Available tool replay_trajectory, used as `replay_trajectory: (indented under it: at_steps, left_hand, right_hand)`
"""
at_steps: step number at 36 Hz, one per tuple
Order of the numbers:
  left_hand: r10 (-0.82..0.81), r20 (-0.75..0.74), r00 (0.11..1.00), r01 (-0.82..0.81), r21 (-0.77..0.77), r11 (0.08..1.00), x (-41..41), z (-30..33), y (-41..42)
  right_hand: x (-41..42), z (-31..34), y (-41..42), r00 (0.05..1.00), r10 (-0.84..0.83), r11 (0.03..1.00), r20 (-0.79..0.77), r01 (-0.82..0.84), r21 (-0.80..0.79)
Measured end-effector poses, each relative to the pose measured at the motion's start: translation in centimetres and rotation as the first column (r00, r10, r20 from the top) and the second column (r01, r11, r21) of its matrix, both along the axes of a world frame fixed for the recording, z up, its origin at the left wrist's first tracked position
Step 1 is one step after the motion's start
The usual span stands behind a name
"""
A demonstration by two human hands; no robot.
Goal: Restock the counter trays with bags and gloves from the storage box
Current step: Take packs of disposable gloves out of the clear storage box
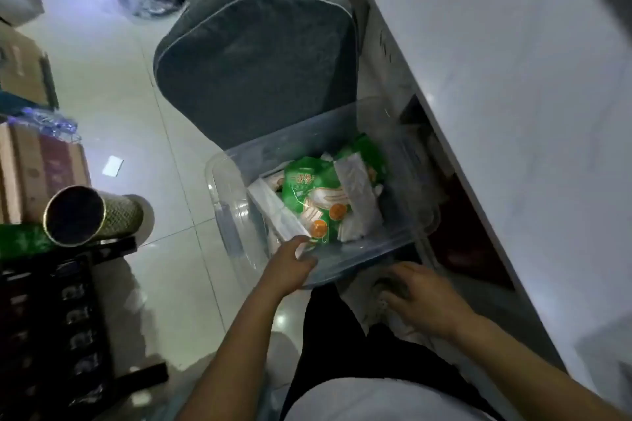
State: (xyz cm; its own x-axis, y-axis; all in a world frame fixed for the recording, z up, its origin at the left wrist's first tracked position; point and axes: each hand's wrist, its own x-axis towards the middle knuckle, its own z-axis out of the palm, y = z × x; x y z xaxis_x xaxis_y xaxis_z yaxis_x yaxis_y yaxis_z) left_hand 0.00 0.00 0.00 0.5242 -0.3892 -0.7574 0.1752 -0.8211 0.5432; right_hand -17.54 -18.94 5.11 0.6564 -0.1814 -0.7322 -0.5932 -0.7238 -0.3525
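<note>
Storage box [383, 243]: clear plastic, rectangular, lid off, standing on the pale tiled floor [119, 120] just beside the base of the white counter [513, 61]. Long axis runs from the near-left corner toward the far right, roughly square to the counter edge. Its far wall meets a grey cushioned seat [253, 61].

Contents: green packet [314, 195] printed with glove pictures and orange discs, lying on top, its long axis running from the far side down toward the near wall, orange discs at the near end. White flat pack [273, 212] along the left inner wall, on edge and tilted. Clear sleeve of white items [359, 195] to the right of the green packet, slanting the same way. Further green and white packets behind; details too blurred to read.

Left hand [290, 267]: forearm reaches up from the lower left, palm down, fingers curled over the near rim of the box at its left corner, thumb below the rim; fingertips touch or nearly touch the white flat pack.

Right hand [420, 297]: outside the box, below its near right corner, palm down, fingers loosely spread and slightly bent, holding nothing. Whether it touches the box cannot be told.

Surroundings: cardboard tube [92, 219] and cartons at left.
</note>
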Motion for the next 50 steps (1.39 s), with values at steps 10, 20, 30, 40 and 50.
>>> replay_trajectory:
  at_steps: [10, 20, 30, 40, 50]
  left_hand:
    - [-0.032, 0.005, 0.999, 0.031, 0.171, 0.985, 9.3, -12.8, -7.0]
    - [-0.173, 0.057, 0.983, 0.160, 0.181, 0.970, 12.2, -19.0, -13.2]
    - [-0.011, -0.030, 0.999, 0.013, 0.072, 0.997, 12.0, -17.8, -11.6]
    - [0.295, -0.010, 0.955, -0.295, -0.088, 0.951, 8.5, -7.8, -5.8]
    - [0.429, -0.442, 0.788, -0.567, -0.251, 0.784, 1.9, 5.9, -2.2]
  right_hand:
    - [5.3, -6.3, -0.1, 0.989, -0.118, 0.974, -0.084, 0.099, -0.206]
    - [2.0, -9.2, 0.5, 0.965, -0.230, 0.967, -0.125, 0.213, -0.138]
    - [2.8, -9.0, 1.0, 0.943, -0.333, 0.933, -0.018, 0.326, -0.152]
    - [3.2, -4.2, 0.3, 0.881, -0.473, 0.881, 0.016, 0.473, 0.013]
    - [5.9, 1.4, -3.2, 0.394, -0.881, 0.205, -0.262, 0.817, 0.539]
